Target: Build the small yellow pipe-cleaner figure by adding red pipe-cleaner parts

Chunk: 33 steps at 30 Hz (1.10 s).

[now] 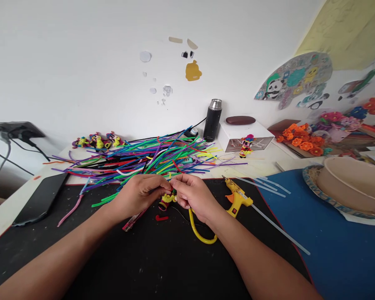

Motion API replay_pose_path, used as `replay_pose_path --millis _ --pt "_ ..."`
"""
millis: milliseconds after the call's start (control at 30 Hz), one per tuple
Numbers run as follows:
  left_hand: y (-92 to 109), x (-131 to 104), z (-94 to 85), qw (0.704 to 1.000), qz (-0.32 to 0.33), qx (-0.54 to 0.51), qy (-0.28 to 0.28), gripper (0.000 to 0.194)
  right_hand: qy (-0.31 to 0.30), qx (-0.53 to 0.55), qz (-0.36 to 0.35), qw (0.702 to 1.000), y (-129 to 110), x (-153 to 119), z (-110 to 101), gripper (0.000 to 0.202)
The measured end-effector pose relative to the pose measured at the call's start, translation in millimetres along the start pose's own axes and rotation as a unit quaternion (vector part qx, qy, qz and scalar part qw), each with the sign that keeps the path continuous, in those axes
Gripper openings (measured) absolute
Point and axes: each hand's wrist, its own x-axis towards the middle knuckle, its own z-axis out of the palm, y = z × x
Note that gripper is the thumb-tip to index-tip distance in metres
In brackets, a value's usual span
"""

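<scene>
My left hand (140, 193) and my right hand (192, 193) meet over the black mat (175, 266), fingers pinched together on a small yellow and dark pipe-cleaner figure (165, 204). Its upper part is mostly hidden by my fingers. Just below it lies a short red piece (161, 218). A pink and dark narrow tool (133, 221) rests under my left hand. Beside my right wrist sits a yellow glue gun (237, 198), with a clear glue stick coming out of its back. A thick yellow loop (203, 239) curves below my right hand.
Behind my hands lies a heap of coloured pipe cleaners (156, 156). Finished figures (98, 141) lie at the back left, another (246, 146) stands by a white box (262, 135). Around are a phone (42, 198), a black thermos (213, 121), glue sticks (268, 183) and a beige bowl (356, 179).
</scene>
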Motion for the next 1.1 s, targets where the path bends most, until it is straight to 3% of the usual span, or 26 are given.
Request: replay_pose_path --millis 167,300,433,600,1100 --pt "-1 0 -0.2 1.0 -0.019 -0.02 -0.009 0.014 0.001 0.003 -0.001 1.0 1 0 1 0.033" --pt "0 1 -0.3 0.993 -0.081 -0.08 -0.003 0.01 0.01 0.014 -0.015 1.0 -1 0 0 0.035" --pt "2 2 -0.2 0.963 -0.179 -0.201 0.005 0.024 0.038 0.034 -0.034 0.998 -3 1 0 0.038" --pt "4 4 0.9 0.936 -0.246 -0.247 -0.039 0.03 0.048 0.04 -0.041 0.997 -4 0 1 0.04" --pt "14 11 2.7 0.892 -0.281 -0.355 -0.012 0.042 0.037 0.033 -0.035 0.998 -2 -1 1 0.041"
